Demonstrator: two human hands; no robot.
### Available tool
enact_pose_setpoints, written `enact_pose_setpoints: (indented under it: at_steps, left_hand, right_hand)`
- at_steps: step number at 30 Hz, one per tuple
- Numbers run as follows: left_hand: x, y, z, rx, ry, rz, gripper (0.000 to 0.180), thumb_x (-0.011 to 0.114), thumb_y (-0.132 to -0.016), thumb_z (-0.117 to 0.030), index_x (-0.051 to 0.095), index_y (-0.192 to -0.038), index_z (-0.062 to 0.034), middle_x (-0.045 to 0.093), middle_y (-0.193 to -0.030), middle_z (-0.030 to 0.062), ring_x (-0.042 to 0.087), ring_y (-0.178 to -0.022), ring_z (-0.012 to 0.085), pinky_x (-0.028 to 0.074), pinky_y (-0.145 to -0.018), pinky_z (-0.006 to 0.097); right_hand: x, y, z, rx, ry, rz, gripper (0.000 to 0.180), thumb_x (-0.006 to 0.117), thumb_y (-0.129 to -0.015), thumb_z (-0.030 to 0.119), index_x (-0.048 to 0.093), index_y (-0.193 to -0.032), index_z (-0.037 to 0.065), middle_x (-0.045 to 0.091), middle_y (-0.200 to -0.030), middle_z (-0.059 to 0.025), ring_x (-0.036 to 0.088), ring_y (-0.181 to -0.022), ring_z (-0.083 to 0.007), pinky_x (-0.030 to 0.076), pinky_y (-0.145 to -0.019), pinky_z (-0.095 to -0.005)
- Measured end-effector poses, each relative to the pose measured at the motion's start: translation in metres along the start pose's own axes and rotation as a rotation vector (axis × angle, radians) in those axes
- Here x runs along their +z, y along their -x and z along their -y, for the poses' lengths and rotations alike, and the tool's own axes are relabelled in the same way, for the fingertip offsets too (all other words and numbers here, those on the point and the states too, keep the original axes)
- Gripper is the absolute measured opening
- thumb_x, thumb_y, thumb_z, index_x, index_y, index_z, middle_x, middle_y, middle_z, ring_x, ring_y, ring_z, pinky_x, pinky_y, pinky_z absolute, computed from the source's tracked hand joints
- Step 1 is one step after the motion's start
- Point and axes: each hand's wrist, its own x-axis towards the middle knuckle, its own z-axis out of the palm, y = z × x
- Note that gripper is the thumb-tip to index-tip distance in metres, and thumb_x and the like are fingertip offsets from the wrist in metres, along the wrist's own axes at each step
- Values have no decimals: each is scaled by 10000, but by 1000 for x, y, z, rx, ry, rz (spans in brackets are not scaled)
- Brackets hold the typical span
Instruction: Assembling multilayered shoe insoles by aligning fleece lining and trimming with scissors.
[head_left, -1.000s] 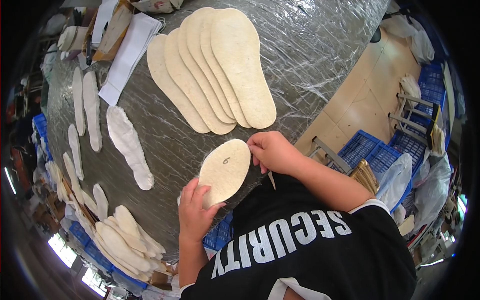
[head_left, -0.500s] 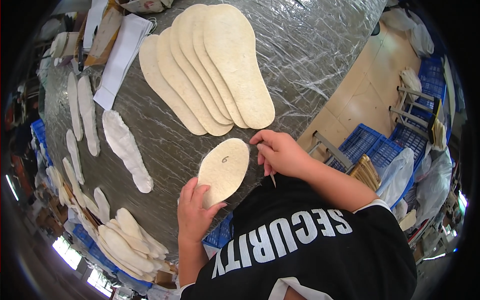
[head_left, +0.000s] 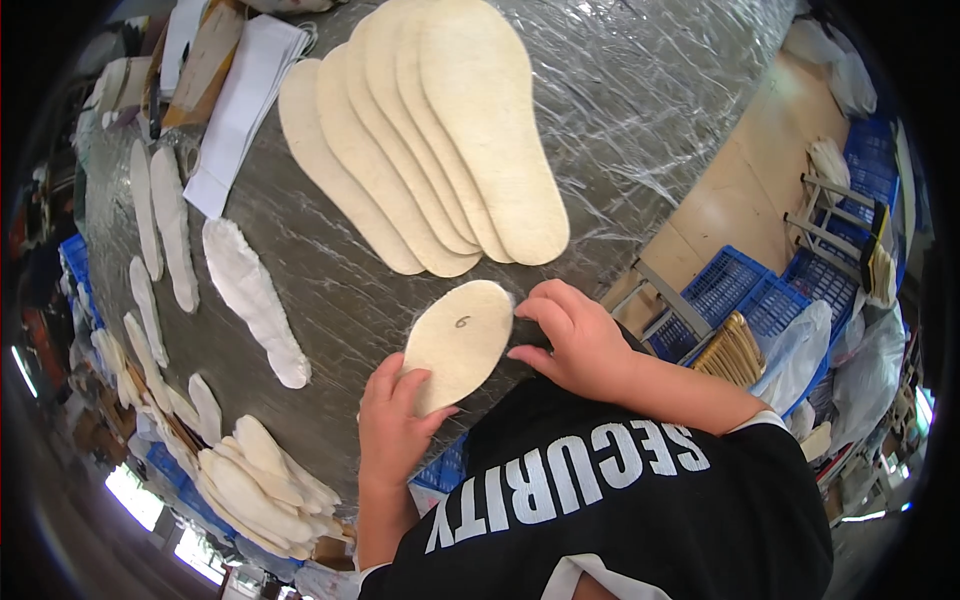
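Insole blank, small, cream, oval-ended felt piece (head_left: 458,343) with a handwritten mark on its upper face, lying flat near the front edge of the film-wrapped grey tabletop (head_left: 640,120), just below a fanned row of larger pieces. Left hand (head_left: 395,425): grip closed on the lower end of the blank, thumb on top, fingers curled at its edge. Right hand (head_left: 575,340): fingertips bent and pressed to the blank's right end, pinching that edge; whether anything else is held under the palm cannot be told. Fan of five long cream insole-shaped felt sheets (head_left: 430,140), overlapping, laid at the middle of the tabletop, close to the blank but apart from it. White fleecy sole-shaped strip (head_left: 255,300), to the left, lying alone. Narrow cream strips (head_left: 160,225), set along the far left edge. Heap of small cream cut pieces (head_left: 255,480), at the lower left edge. Folded white sheets (head_left: 245,100), upper left. Blue plastic lattice crates (head_left: 735,290), on the floor to the right.
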Motion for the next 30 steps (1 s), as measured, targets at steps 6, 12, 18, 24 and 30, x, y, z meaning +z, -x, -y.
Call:
enact_pose_setpoints:
  at_steps: [6, 12, 18, 24, 30]
  left_hand:
    - [-3, -2, -2, -20, 46, 19, 582, 875, -504, -199, 623, -1008, -53, 550, -1202, 164, 564, -1046, 368, 480, -872, 425]
    - [-9, -5, -2, 13, 48, 130, 573, 843, -554, -249, 607, -1035, -48, 523, -1200, 168, 559, -1007, 360, 482, -832, 431]
    - [-19, -8, 7, 31, 266, 116, 523, 786, -700, -268, 561, -1106, -28, 522, -1189, 167, 573, -983, 351, 493, -807, 424]
    - [-8, -2, 18, -127, 386, -56, 309, 709, -817, -142, 572, -1049, 9, 572, -1111, 177, 624, -902, 350, 516, -760, 400]
    - [-2, -10, 17, -192, 412, -93, 200, 701, -809, -101, 559, -920, -14, 621, -1016, 144, 626, -868, 333, 512, -725, 402]
  right_hand:
    - [-2, -22, 9, -246, 48, 244, 663, 809, -567, 323, 552, -1133, 91, 461, -1356, -160, 430, -1273, -338, 357, -990, -495]
    - [4, -53, 27, -296, 203, 519, 670, 793, -552, 344, 551, -1133, 116, 401, -1438, -182, 392, -1334, -318, 351, -993, -477]
    - [13, -58, 24, -326, 311, 540, 623, 787, -549, 318, 551, -1099, 145, 465, -1389, -153, 491, -1236, -284, 365, -938, -457]
    - [14, -58, 19, -358, 314, 506, 530, 733, -634, 385, 575, -1075, 136, 502, -1359, -146, 526, -1197, -285, 363, -926, -445]
    - [16, -56, 12, -406, 304, 478, 532, 719, -706, 501, 554, -1051, 132, 512, -1334, -197, 540, -1135, -340, 349, -880, -463]
